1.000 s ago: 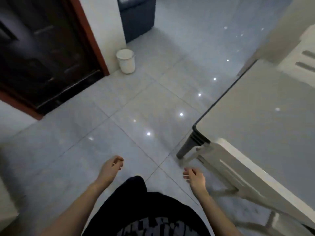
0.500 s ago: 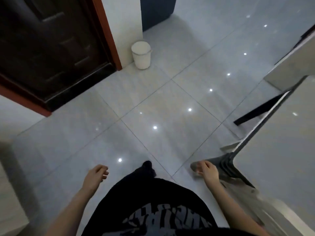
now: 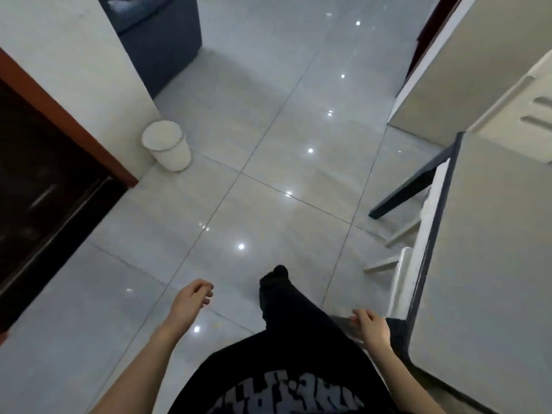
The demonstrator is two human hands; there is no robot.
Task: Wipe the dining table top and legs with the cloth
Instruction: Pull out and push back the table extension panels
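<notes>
The dining table [image 3: 490, 264] runs along the right side, with a pale glossy top and a dark edge. One dark slanted leg [image 3: 409, 186] reaches the floor at its far corner. My left hand [image 3: 191, 300] hangs over the tiles with loosely curled fingers and holds nothing. My right hand [image 3: 370, 325] hangs beside the table's near corner, fingers relaxed and empty, apart from the edge. No cloth is in view.
A white chair [image 3: 401, 282] is tucked under the table's left edge. A white bin [image 3: 167, 144] stands by the wall near a dark door [image 3: 44, 180]. A dark sofa [image 3: 161, 34] is at the back. A pale cabinet [image 3: 478, 64] stands at the right rear.
The view has swung and moved along the table's side; the table now lies further right. Both hands stay empty and have swung slightly with the walking.
</notes>
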